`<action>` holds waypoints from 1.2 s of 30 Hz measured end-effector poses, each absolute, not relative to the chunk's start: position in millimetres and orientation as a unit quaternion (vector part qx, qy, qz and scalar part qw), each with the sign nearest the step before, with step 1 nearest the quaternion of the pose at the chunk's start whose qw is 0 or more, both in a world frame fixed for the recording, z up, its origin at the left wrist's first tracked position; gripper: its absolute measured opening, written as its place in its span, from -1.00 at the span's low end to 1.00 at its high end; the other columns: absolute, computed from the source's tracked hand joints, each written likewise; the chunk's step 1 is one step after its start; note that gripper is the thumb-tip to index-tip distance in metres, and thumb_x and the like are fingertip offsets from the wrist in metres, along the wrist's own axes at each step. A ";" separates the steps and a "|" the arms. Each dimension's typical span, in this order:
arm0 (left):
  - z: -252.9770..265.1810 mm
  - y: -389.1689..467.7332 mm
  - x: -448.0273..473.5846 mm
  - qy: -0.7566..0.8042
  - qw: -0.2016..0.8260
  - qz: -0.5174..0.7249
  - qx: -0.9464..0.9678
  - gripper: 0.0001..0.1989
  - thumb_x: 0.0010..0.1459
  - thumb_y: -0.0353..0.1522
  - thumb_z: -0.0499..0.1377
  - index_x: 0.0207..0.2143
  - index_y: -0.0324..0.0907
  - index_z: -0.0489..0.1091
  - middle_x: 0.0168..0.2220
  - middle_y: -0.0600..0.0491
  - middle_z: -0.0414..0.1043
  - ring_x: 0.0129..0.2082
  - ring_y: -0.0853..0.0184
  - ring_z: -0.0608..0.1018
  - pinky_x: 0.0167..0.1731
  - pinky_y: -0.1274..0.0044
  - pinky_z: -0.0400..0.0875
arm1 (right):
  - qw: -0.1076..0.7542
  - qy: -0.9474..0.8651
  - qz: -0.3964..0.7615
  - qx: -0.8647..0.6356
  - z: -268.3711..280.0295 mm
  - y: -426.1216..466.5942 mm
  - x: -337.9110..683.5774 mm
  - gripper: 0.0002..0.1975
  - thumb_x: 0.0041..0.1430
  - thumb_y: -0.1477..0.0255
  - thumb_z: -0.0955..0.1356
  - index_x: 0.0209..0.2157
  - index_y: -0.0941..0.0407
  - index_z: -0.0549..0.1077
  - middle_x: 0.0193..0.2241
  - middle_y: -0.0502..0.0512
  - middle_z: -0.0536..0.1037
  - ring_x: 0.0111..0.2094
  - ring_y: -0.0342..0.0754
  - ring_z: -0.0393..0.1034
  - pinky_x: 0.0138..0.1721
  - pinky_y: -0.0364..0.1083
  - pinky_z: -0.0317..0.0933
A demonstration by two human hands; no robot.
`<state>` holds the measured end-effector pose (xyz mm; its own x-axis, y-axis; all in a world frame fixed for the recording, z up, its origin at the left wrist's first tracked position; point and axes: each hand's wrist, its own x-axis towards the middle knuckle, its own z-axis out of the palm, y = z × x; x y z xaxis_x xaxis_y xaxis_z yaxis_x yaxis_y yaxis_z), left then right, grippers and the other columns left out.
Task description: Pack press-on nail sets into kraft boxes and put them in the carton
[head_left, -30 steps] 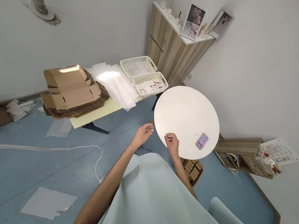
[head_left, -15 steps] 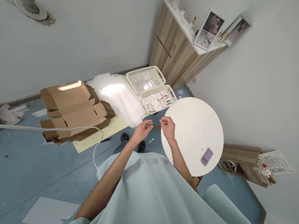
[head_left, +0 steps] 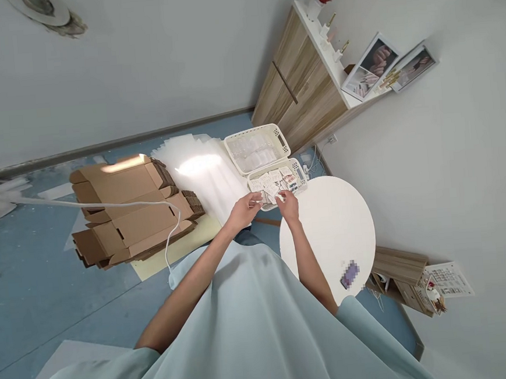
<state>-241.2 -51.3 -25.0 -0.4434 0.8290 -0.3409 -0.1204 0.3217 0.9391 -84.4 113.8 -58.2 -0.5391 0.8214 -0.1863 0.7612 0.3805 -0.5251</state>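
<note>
My left hand (head_left: 243,212) is at the near left edge of a basket of printed cards, its fingers stretched forward and the thumb apart, with nothing seen in it. My right hand (head_left: 289,207) is at the near right side of the same basket, fingers curled in a pinch close to the cards. What the pinch holds, if anything, is too small to make out. The white printed cards (head_left: 271,179) lie loosely piled in the pale perforated basket (head_left: 301,173). Behind it a similar basket (head_left: 255,132) contains clear plastic pieces (head_left: 254,151).
White foam sheets (head_left: 203,170) and stacked flat cardboard boxes (head_left: 122,194) lie left on a pale yellow tabletop (head_left: 154,266). A white cable (head_left: 105,203) crosses the boxes. At right is a round white table (head_left: 326,224) bearing a blurred purple object (head_left: 350,275). A wooden cabinet (head_left: 301,80) stands behind.
The view has shifted, and the baskets sit lower and nearer to my hands. Both hands have come to the card basket; before, they were in front of it, apart from the cards.
</note>
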 end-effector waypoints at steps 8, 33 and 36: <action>-35.4 -40.7 -260.5 0.707 0.435 0.515 0.215 -0.58 0.25 -0.21 0.23 0.11 -0.15 0.54 0.11 -0.12 0.67 0.07 0.11 0.69 0.16 0.29 0.56 | -0.152 -0.860 0.189 -0.448 -109.4 161.5 -134.9 -0.75 0.32 0.44 0.44 0.03 0.11 0.53 0.09 0.30 0.58 0.13 0.15 0.48 0.05 0.00 0.39; -41.7 -38.6 -251.7 0.686 0.467 0.508 0.231 -0.61 0.21 -0.20 0.28 0.06 -0.11 0.56 0.08 -0.09 0.68 -0.06 0.11 0.71 0.08 0.27 0.58 | -0.217 -0.889 0.002 -0.403 -90.1 142.7 -130.5 -0.67 0.51 0.60 0.20 0.11 0.25 0.52 -0.01 0.45 0.67 0.02 0.09 0.65 0.00 -0.09 0.40; -42.2 -43.4 -240.5 0.667 0.492 0.506 0.238 -0.63 0.20 -0.20 0.29 0.03 -0.12 0.57 0.06 -0.11 0.68 -0.07 0.09 0.71 0.06 0.27 0.59 | -0.218 -0.887 0.005 -0.407 -79.8 140.6 -125.2 -0.67 0.51 0.58 0.22 0.16 0.24 0.50 0.07 0.42 0.64 0.09 0.09 0.59 0.08 -0.07 0.37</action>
